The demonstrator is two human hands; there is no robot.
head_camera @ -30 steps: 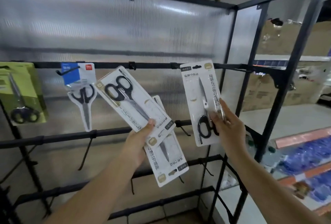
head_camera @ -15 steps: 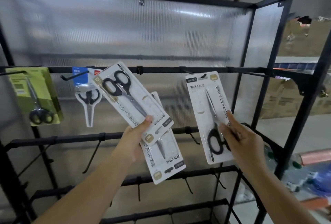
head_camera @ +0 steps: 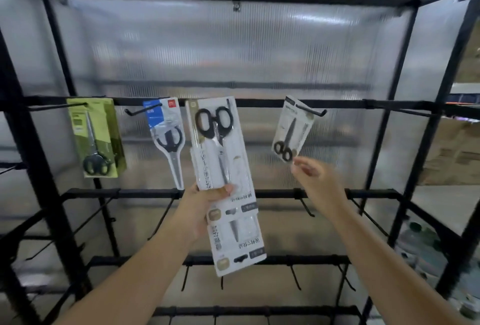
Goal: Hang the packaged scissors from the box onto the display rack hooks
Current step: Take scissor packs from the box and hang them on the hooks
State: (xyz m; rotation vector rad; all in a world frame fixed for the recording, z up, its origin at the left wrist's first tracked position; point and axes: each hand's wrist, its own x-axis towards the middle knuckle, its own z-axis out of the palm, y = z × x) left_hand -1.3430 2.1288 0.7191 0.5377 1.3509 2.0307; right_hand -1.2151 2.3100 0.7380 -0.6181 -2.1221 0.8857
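My left hand (head_camera: 205, 207) grips two white scissors packs: the front pack (head_camera: 220, 148) stands upright with black handles at the top, and a second pack (head_camera: 237, 244) sticks out below it. A smaller white scissors pack (head_camera: 292, 129) hangs tilted on a hook (head_camera: 315, 112) of the top rail. My right hand (head_camera: 315, 179) is just below that pack's bottom corner, fingers loosely curled and holding nothing. A green pack (head_camera: 96, 137) and a blue-topped pack (head_camera: 166, 137) hang further left on the same rail.
The black display rack (head_camera: 259, 103) has a ribbed translucent back panel. Lower rails (head_camera: 324, 193) carry several bare hooks. Cardboard boxes (head_camera: 457, 153) stand beyond the rack's right side.
The white pack my right hand held now hangs on the top-rail hook, and the hand has let go and dropped just below it. My left hand turned its packs upright.
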